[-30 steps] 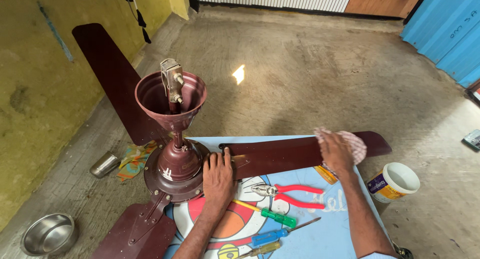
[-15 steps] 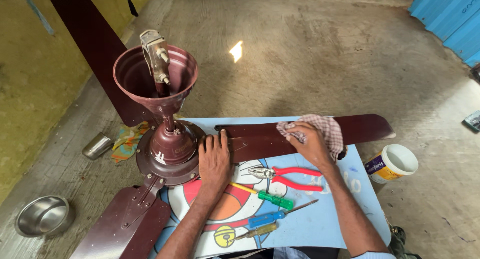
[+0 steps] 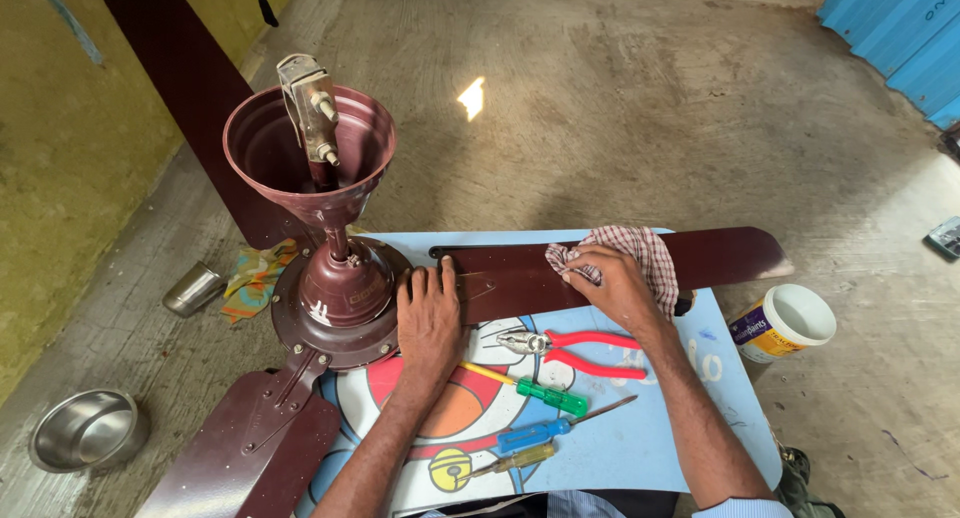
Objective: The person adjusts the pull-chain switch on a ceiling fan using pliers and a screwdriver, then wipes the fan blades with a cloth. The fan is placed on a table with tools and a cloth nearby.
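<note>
Overhead, a person's left hand (image 3: 428,313) lay flat, fingers together, pressing the inner end of a glossy maroon ceiling fan blade (image 3: 720,256) beside the domed motor housing (image 3: 340,303). Farther along that blade, the right hand (image 3: 612,283) gripped a crumpled checked cloth (image 3: 640,253) against its surface. Beyond the cloth, the blade's rounded tip looked dusty and pale, so the wiping seemed only partly done there. Just below the hands, on a smooth blue cartoon-printed table (image 3: 690,418), lay red-handled pliers (image 3: 575,346) and plastic-handled screwdrivers (image 3: 535,390).
</note>
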